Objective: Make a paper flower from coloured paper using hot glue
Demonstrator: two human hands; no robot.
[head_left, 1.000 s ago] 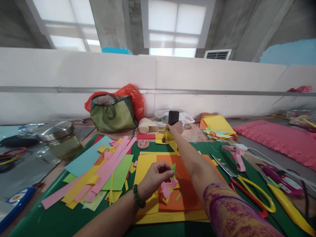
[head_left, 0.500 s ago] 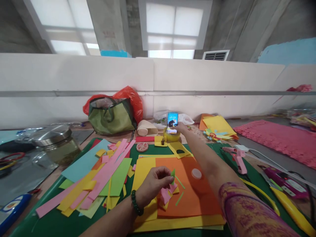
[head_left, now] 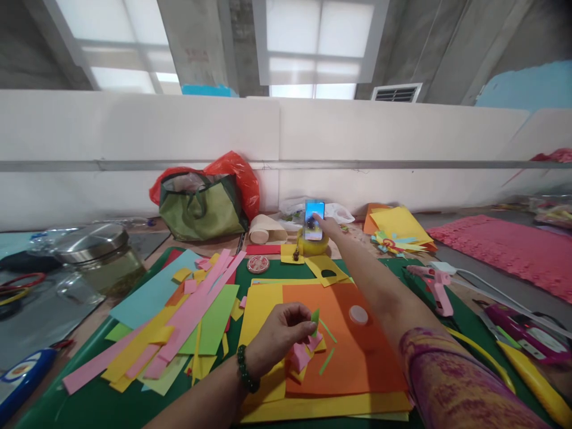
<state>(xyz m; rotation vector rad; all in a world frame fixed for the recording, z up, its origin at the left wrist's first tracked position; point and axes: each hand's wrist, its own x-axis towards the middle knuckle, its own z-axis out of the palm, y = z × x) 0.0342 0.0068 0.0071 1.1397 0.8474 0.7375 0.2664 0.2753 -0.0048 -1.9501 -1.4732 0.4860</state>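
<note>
Between the thumb and fingers of my left hand [head_left: 292, 326] is a small leaf-shaped piece of green paper [head_left: 315, 322]; the hand is closed on it. Below it, pink and yellow paper scraps [head_left: 301, 356] and thin green strips [head_left: 328, 361] lie on an orange sheet [head_left: 344, 372]. My right hand [head_left: 328, 227] reaches far forward with a finger stretched out on the lit screen of a phone [head_left: 314, 208]. Its other fingers are small and partly hidden. The phone stands upright against a yellow round thing [head_left: 313, 246].
Pink and yellow paper strips [head_left: 179, 310] are heaped on the left. A glass jar [head_left: 102, 262] and green bag [head_left: 201, 208] stand behind. To the right are a pink glue gun [head_left: 435, 289], a purple tool [head_left: 522, 333] and a yellow-handled cutter [head_left: 531, 375].
My right finger has moved up from the lower part of the phone screen to its middle, and the clock display has gone. My left hand still pinches the green paper.
</note>
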